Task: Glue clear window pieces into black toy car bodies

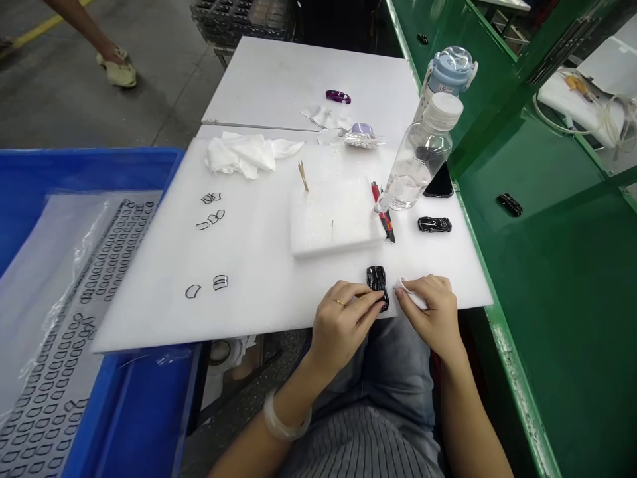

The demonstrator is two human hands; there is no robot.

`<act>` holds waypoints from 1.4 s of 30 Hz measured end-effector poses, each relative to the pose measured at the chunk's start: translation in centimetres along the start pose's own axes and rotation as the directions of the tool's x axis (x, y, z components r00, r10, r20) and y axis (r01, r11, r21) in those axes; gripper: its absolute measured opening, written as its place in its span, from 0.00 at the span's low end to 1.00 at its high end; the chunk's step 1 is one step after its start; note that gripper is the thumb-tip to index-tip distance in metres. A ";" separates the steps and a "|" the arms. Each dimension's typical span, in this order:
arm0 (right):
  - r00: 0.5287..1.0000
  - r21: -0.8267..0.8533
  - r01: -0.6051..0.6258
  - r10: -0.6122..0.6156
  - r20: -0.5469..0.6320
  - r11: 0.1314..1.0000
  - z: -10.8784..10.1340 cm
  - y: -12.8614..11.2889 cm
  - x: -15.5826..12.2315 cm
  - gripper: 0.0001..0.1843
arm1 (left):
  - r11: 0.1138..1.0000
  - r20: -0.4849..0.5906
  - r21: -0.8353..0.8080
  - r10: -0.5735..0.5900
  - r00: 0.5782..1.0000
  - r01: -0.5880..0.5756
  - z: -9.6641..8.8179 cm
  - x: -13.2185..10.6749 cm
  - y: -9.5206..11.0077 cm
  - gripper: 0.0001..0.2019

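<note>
At the table's front edge my left hand [348, 317] has its thumb and fingers closed on a black toy car body [377, 279], which lies on the white surface. Just right of it, my right hand [432, 309] pinches a small white piece of cloth or tissue [417, 300]. Another black toy car body [434, 224] sits apart on the right side. Behind the hands lies a white foam block [333, 229] with several toothpicks [303, 176] stuck in it. Small clear pieces with black outlines [220, 282] are spread on the left.
A clear bottle [415, 159], a blue-lidded bottle [448, 73], a phone [440, 182] and a red-handled tool [383, 212] stand or lie at right. White tissue [243, 154] is crumpled at the back left. A blue bin [144, 398] holds sheets of outlined pieces. Green panels [557, 252] border the right.
</note>
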State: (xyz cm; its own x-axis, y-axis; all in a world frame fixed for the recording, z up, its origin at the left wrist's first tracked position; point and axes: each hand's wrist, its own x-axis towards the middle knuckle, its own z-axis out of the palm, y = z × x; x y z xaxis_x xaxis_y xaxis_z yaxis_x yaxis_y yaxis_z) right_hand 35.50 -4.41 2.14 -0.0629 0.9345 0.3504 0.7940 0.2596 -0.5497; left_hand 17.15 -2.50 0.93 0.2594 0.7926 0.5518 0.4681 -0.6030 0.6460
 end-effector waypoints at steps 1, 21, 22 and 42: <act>1.000 -0.001 0.000 0.000 0.002 1.000 0.0 0.0 0.0 0.05 | 1.000 0.003 -0.005 -0.006 1.000 0.006 0.0 0.0 0.0 0.08; 1.000 -0.017 -0.026 0.026 0.009 1.000 0.1 -0.1 0.0 0.06 | 0.942 0.049 0.053 -0.333 0.942 0.331 -0.2 0.7 0.6 0.05; 1.000 -0.019 -0.025 0.025 0.010 1.000 0.1 -0.1 0.0 0.06 | 0.939 0.056 0.065 -0.341 0.938 0.337 -0.2 0.8 0.6 0.06; 0.937 -0.222 0.345 -0.350 0.020 0.912 0.6 -1.0 -1.2 0.12 | 0.956 0.292 -0.071 -0.255 0.922 0.286 -2.1 0.3 -1.2 0.22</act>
State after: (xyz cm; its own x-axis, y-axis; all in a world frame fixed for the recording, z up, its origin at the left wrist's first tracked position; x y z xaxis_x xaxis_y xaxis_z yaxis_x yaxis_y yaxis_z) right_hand 34.40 -5.66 1.80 -0.3486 0.7893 0.5054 0.8365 0.5052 -0.2120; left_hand 14.89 -1.76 1.47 0.3664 0.9107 0.1904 0.4620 -0.3558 0.8124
